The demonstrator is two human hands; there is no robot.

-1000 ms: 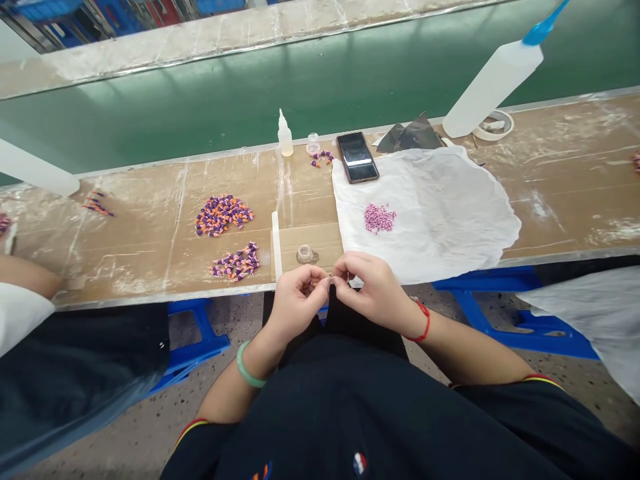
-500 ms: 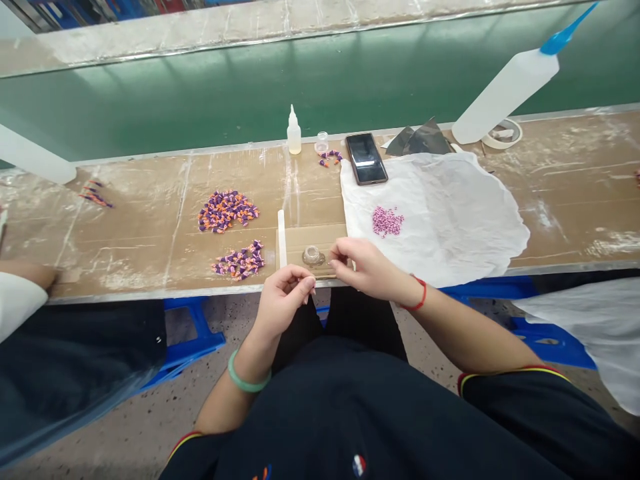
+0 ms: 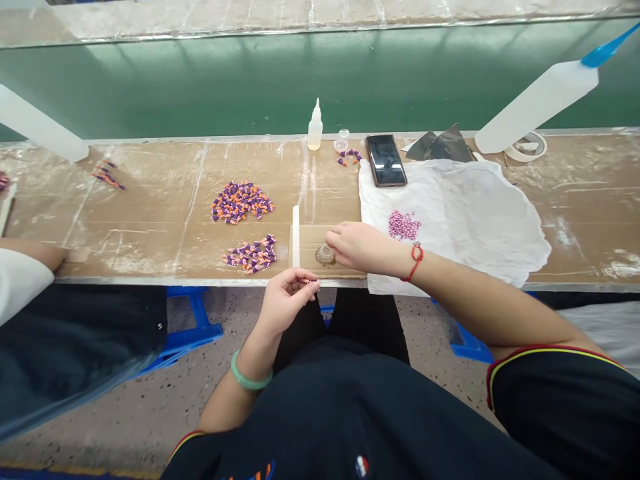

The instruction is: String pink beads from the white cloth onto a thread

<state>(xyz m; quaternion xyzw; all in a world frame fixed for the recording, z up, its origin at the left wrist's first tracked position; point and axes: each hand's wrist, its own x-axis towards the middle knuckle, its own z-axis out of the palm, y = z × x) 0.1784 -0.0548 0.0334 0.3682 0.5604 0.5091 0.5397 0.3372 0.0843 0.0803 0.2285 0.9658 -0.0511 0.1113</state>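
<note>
You're in a factory workshop: long shared desk (image 3: 150, 247) with scuffed cardboard top, piles of small purple-and-orange parts (image 3: 241, 202), plastic squeeze bottle (image 3: 540, 100), green partition (image 3: 320, 80), blue stool (image 3: 195, 320), co-worker's arm (image 3: 30, 255) alongside.

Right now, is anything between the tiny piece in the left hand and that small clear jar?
Nothing visible. The left hand pinches the piece; the jar sits just ahead on cardboard, with the right hand beside it and the white strip off left.
</note>
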